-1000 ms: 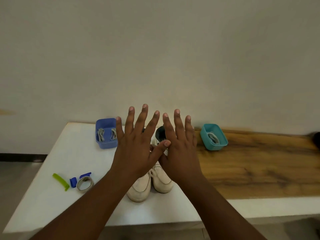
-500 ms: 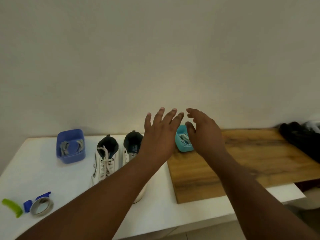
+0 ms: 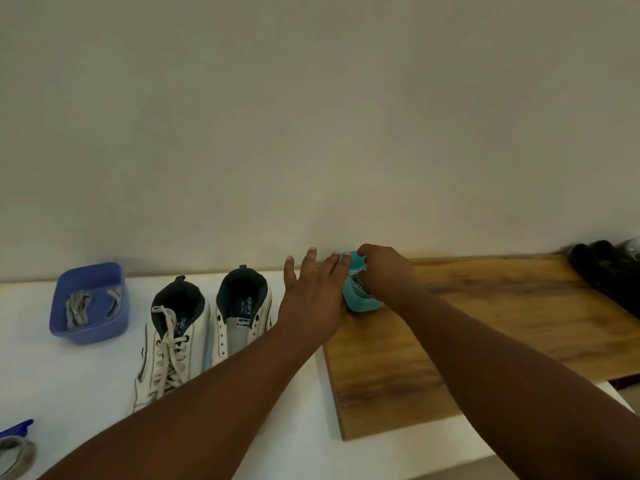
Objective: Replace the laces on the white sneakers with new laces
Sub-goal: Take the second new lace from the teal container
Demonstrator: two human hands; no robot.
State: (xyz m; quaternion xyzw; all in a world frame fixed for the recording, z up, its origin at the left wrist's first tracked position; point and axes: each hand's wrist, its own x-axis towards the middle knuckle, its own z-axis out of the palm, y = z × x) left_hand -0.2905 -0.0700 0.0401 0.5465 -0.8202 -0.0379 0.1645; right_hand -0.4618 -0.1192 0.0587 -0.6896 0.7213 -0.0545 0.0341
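A blue bin [image 3: 90, 303] of grey laces [image 3: 77, 308] sat at the table's [image 3: 52, 375] left, then the white sneakers [image 3: 207, 327]. The left hand [image 3: 313, 299], fingers straight, touched the teal bin [image 3: 360, 301] on the wooden board [image 3: 502, 327]; the right hand [image 3: 386, 275] curled into it, near the wall.
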